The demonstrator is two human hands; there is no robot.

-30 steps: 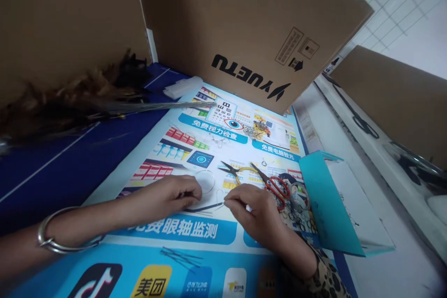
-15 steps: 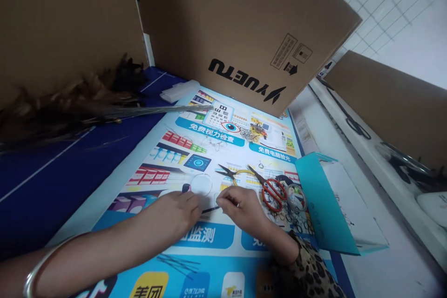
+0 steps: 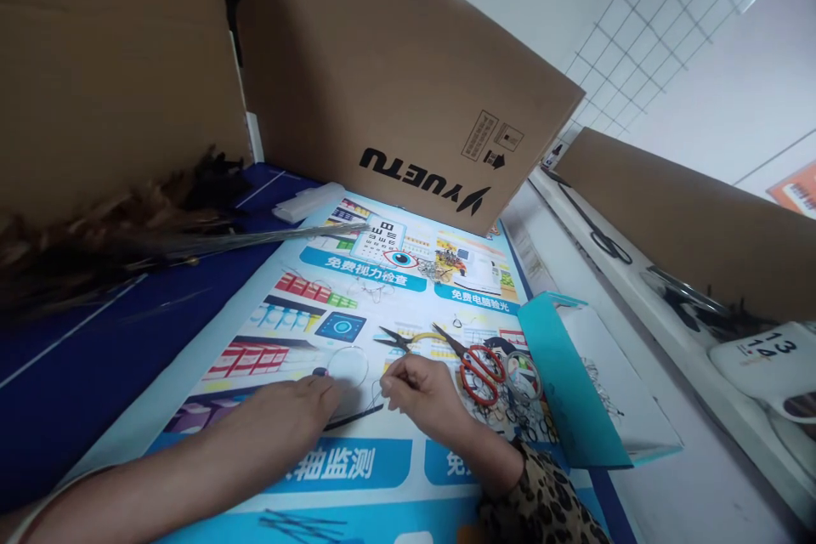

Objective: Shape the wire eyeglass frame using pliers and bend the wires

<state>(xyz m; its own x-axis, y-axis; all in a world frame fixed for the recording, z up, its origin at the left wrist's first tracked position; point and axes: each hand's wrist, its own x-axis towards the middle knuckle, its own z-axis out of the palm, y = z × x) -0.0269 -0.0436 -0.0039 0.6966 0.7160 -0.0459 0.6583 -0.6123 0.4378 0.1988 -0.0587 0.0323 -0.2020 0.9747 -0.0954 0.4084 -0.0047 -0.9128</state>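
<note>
Here's the right hand [image 3: 424,398], thumb and fingertips together, pinched on a fine, pale, curved wire [image 3: 375,393] that pokes out just left of the grip. Across from it, the left hand [image 3: 304,410] lies back-up and low; its fingertips are hidden, so I can't tell whether they grip anything. Just beyond those left fingers, a large, thin wire loop [image 3: 368,365] lies flat on the colourful printed sheet [image 3: 348,463]. Straight ahead of the right-hand pinch sit dark-nosed pliers with yellow handles [image 3: 396,340]; right of it, red-handled scissors with dark blades [image 3: 483,376], and a pile of small dark and metallic rings [image 3: 526,423] close by the wrist. Farther right stands an open teal-and-white box [image 3: 549,374]. Nearer the wearer than both hands, several thin dark rods [image 3: 303,524] lie loosely crossed.
</note>
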